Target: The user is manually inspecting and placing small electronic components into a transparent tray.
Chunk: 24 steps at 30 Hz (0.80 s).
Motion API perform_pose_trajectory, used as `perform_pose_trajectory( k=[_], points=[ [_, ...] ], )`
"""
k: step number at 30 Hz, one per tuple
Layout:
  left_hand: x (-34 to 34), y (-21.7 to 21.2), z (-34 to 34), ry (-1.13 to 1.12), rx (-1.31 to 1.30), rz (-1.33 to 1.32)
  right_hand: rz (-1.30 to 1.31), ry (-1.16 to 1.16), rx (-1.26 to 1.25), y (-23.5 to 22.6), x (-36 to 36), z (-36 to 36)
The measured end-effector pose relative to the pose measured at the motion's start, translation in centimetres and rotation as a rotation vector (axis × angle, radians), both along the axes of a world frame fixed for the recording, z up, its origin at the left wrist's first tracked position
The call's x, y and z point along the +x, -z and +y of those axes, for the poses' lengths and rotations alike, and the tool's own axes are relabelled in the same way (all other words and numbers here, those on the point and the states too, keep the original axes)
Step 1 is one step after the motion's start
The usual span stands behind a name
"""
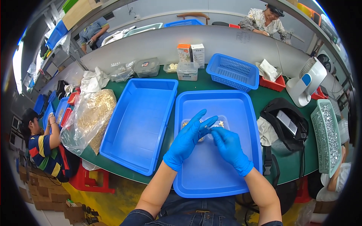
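Observation:
Both of my hands wear blue gloves and meet above a blue tray (233, 103). My left hand (184, 139) is held with its fingers stretched out and apart. At its fingertips, my right hand (229, 147) pinches thumb and finger together. Whatever lies in that pinch is too small to make out. Beneath the hands, a shallow clear dish (226, 119) sits in the tray, partly covered by my fingers. Small gold-coloured pieces (221, 123) show in it, and more small pieces (185, 123) show beside my left hand.
Left of the tray stands a deeper blue bin (141, 113), beside a plastic bag of small beige pieces (98, 109). Behind are clear tubs (187, 71) and a blue basket (233, 71). A black bag (284, 120), a white fan (307, 83) and a green basket (325, 139) stand right.

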<state>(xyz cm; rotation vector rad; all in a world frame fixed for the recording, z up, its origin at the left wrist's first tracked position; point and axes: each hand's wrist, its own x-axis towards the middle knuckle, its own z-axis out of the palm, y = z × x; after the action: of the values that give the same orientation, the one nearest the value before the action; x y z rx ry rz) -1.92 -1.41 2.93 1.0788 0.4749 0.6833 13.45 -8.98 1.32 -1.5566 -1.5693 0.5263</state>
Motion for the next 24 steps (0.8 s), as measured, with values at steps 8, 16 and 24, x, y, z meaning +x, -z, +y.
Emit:
perform_pose_trajectory(
  k=[8, 16, 24],
  points=[
    [0.0, 0.0, 0.0, 0.006, -0.014, 0.001, -0.103, 0.048, 0.045, 0.0, 0.1, 0.2],
    [-0.2, -0.4, -0.3, -0.038, 0.071, 0.189, -0.442, 0.181, 0.037, 1.2, 2.0, 0.6],
    [-0.2, 0.3, -0.3, -0.024, 0.169, 0.327, -0.499, 0.168, -0.097, 0.8, 1.9, 0.6]
  ],
)
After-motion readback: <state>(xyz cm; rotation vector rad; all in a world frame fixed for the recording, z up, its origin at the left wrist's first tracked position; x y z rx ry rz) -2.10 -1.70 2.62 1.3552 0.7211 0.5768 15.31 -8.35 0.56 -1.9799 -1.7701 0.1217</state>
